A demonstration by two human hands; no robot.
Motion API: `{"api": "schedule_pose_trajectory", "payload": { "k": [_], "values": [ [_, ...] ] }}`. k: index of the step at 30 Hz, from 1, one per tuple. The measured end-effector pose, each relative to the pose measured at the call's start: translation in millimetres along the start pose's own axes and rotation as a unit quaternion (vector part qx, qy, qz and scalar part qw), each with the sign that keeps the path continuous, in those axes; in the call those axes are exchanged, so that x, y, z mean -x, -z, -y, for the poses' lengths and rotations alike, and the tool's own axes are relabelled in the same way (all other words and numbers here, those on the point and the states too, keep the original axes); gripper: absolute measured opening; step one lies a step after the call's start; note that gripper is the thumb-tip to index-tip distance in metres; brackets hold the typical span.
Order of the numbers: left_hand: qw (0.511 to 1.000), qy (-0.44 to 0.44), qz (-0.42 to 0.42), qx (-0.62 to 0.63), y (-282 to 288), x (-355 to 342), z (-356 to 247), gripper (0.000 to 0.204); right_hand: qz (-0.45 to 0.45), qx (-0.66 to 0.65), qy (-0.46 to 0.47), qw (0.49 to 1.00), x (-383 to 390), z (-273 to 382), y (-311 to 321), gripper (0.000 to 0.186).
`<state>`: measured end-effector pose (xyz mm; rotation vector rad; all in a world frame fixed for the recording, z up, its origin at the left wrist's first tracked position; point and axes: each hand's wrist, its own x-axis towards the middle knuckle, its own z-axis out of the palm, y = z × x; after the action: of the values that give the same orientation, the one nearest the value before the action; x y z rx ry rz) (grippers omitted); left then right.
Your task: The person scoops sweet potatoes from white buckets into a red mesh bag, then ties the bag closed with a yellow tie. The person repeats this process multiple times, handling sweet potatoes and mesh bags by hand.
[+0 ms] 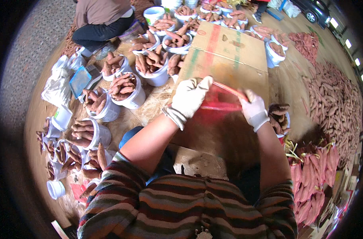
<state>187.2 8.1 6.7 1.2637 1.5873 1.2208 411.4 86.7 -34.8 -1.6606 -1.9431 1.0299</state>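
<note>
Between my two gloved hands a thin, see-through red mesh bag (220, 98) is stretched by its upper edge. My left hand (188, 98), in a white glove, is closed on the bag's left corner. At the other end, my right hand (254, 109), gloved as well and a little blurred, pinches the right corner. No contents show in the bag. Below it lies a large cardboard sheet (245, 59) with red and green stripes.
White buckets (135, 98) heaped with sweet potatoes stand left and ahead. Filled red mesh bags (313, 169) lie at the right, near a large pile of sweet potatoes (335, 101). A brown-stained bucket (280, 119) sits by my right forearm. Another person (103, 20) crouches at far left.
</note>
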Motion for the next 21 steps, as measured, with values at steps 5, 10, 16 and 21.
{"api": "schedule_pose_trajectory", "payload": {
  "k": [5,10,16,21],
  "values": [
    [0.789,-0.523,-0.161,-0.278,-6,19,-4,0.037,-0.303,-0.023,0.432,0.849,7,-5,18,0.049],
    [0.896,-0.314,-0.134,-0.282,-41,24,26,0.031,-0.072,0.192,0.111,0.972,26,-23,27,0.054],
    [0.947,-0.103,0.154,-0.263,-76,65,63,0.025,0.224,0.387,0.071,0.892,46,-45,35,0.062],
    [0.956,-0.082,0.172,-0.221,-89,74,69,0.022,0.185,0.376,0.074,0.905,43,-50,33,0.051]
  ]
}}
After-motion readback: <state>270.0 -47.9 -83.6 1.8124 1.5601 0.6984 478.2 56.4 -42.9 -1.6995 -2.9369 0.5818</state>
